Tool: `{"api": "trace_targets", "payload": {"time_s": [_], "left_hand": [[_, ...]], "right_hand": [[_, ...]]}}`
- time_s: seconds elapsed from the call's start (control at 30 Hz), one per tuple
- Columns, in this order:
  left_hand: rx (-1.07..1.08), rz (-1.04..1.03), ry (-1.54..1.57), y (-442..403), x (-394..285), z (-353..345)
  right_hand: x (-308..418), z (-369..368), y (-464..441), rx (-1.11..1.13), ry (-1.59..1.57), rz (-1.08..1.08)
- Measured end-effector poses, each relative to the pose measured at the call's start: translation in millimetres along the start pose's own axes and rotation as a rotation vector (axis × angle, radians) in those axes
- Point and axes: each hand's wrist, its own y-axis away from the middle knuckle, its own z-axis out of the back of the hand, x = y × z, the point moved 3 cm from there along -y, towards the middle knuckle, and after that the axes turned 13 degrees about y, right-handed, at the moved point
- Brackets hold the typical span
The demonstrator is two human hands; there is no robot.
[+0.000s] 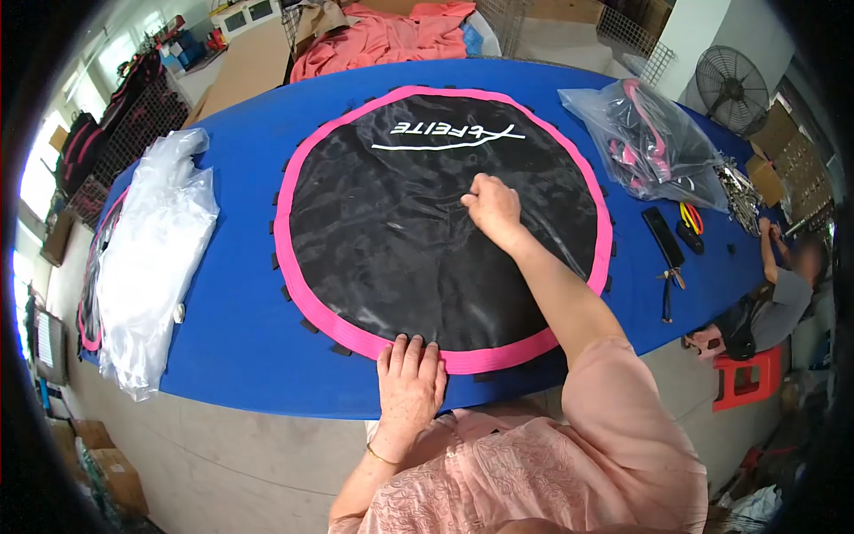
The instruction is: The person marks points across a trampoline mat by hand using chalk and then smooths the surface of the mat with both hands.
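Observation:
A round black trampoline mat (400, 240) with a pink border (283, 222) lies flat on the blue-covered table (249, 356). Small black tabs stick out around its edge, and white lettering (449, 133) on the far part appears upside down. My left hand (411, 383) rests palm down at the near edge, fingers stretched over the pink border. Over the mat, right of its middle, my right hand (493, 209) is closed, with thumb and fingers pressed together. Whatever it may hold is hidden.
Clear plastic bags (160, 258) lie at the left. At the right are a bagged pink-and-black item (654, 142), a black phone (663, 237), yellow-handled snips (690, 224), keys (667, 289) and a pile of metal parts (740, 196). Another person (783, 294) sits beyond, near a red stool (747, 378).

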Motion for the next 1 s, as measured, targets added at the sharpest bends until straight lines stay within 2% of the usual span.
{"api": "trace_targets", "payload": {"time_s": [0.2, 0.43, 0.77, 0.87, 0.93, 1.0], "left_hand": [[-0.005, 0.0, -0.005, 0.3, 2.1, -1.4], [0.001, -0.017, 0.005, 0.0, 2.6, -0.5], [0.014, 0.013, 0.034, 2.9, 5.5, -0.9], [-0.011, -0.001, 0.063, 1.9, 3.7, -0.1], [-0.009, 0.01, 0.068, 0.7, 4.7, -0.2], [0.003, 0.009, 0.074, 0.8, 3.6, 2.0]], "right_hand": [[-29.3, -1.9, -18.9, -0.002, -0.034, -0.101], [6.8, -13.9, -23.6, 0.043, -0.08, -0.065], [101.4, -32.7, -16.6, 0.111, -0.111, 0.092], [126.0, -36.7, -6.8, 0.096, -0.124, 0.181], [141.3, -40.0, 4.6, 0.0, -0.177, 0.282], [155.4, -36.1, 20.7, 0.043, -0.216, 0.346]]}}
